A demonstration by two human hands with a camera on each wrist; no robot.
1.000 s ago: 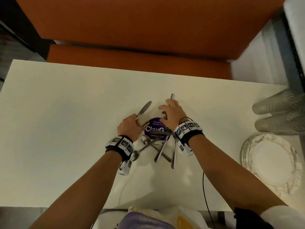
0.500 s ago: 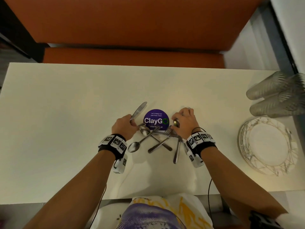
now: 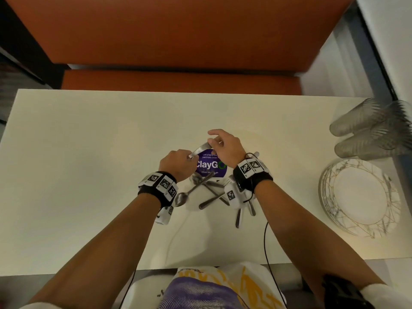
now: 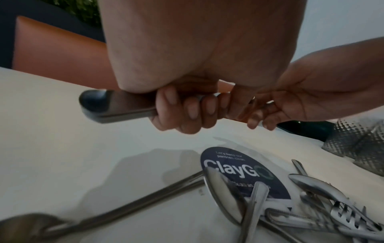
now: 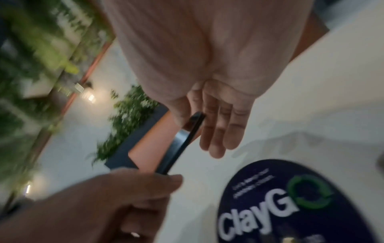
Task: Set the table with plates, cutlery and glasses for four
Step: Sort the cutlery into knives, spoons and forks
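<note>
The silver metal table knife [image 3: 201,149] hangs tilted in the air, just above the round purple ClayGo sticker [image 3: 211,167]. The left hand [image 3: 177,164] has its grip curled round the handle. The right hand [image 3: 225,146] pinches the blade end between thumb and fingers. Below lies a heap of steel spoons and forks [image 3: 211,194] on the cream counter [image 3: 89,152]. Near its right edge stand a stack of white marbled plates [image 3: 359,195] and ribbed clear glasses [image 3: 365,132].

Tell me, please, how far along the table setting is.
Nothing looks laid yet: no place is set on the table. In hand: the left hand grips a knife above the cutlery pile, the right hand pinching its other end. Left: the plates sit stacked and the glasses lie together at the table's right end; all need distributing.
</note>
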